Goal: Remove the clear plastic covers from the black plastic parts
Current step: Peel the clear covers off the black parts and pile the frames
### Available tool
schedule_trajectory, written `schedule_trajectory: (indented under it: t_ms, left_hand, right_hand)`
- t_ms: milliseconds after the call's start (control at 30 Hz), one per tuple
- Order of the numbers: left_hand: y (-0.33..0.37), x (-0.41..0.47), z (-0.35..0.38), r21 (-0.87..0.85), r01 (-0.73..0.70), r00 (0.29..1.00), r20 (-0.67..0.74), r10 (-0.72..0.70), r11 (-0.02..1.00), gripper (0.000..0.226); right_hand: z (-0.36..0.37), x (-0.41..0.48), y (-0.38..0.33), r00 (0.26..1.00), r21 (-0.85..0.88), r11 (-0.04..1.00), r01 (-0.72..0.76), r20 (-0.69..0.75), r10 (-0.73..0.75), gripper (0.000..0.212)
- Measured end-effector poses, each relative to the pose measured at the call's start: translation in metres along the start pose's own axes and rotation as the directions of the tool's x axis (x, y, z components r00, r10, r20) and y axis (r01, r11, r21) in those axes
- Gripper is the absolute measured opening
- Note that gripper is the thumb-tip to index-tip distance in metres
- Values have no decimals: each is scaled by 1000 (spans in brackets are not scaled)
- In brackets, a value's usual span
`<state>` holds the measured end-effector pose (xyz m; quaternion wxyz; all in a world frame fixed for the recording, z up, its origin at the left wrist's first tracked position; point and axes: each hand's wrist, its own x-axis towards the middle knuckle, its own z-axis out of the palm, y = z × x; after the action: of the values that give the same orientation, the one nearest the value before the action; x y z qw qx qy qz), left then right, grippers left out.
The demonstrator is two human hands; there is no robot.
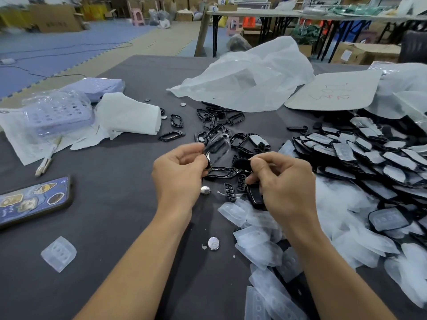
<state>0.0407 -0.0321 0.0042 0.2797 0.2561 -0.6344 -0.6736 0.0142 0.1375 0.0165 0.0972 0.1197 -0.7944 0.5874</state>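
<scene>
Though red scrawl (330, 93) illegible, left hand (179, 174) tight on clear cover (220, 146), right hand (286, 188) on black part (242, 163).

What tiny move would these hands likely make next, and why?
Probably draw the hands apart. The left hand pinches the clear plastic cover, the right hand grips a black plastic part, and the two pieces sit close together between the hands; blur hides whether they are fully separated.

Glossy black parts (254, 197) are lying on a dark grey tabletop (115, 204). A blue phone (34, 202) is showing cartoon stickers beside milky clear covers (59, 254).
</scene>
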Motion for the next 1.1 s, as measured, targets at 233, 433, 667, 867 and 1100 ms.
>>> schedule_trajectory:
  t_ms: [233, 433, 667, 867, 1100]
  left_hand:
    - [0, -9, 3, 117, -83, 996, 54, 77, 990, 28]
    - [4, -15, 3, 140, -117, 992, 66, 109, 983, 32]
    - [6, -20, 6, 145, -175, 982, 100, 161, 974, 29]
    - [7, -21, 11, 76, -162, 955, 263, 137, 984, 27]
    - [12, -23, 10, -54, -60, 924, 375, 76, 997, 33]
  right_hand:
    - [1, 4, -1, 992, 230, 965, -122, -8, 128, 14]
    - [-1, 7, 1, 988, 320, 935, -153, 31, 152, 18]
    - [-3, 5, 0, 994, 112, 988, -103, 57, 97, 15]
    - [-3, 1, -3, 999, -100, 995, -22, 32, 26, 15]
    - [0, -1, -6, 994, -55, 993, -106, -20, 105, 14]
